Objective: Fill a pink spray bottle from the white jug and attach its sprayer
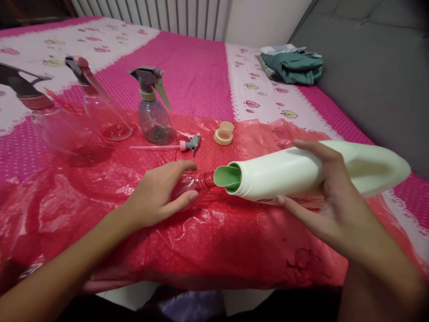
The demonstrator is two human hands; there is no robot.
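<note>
My left hand is closed round a small clear bottle, its neck uncapped and pointing right. In my right hand is a large pale green detergent bottle, tilted almost level with its mouth toward the left. The green pouring spout in that mouth reaches the clear bottle's neck; whether they touch, or whether liquid flows, I cannot tell. Just beyond lie a spray trigger head with a pink collar and thin tube, and a yellowish cap.
Red plastic sheeting covers the near part of a pink patterned bedspread. Three spray bottles stand at the left, including a grey-tinted one. Folded clothes lie at the far right beside a grey padded panel.
</note>
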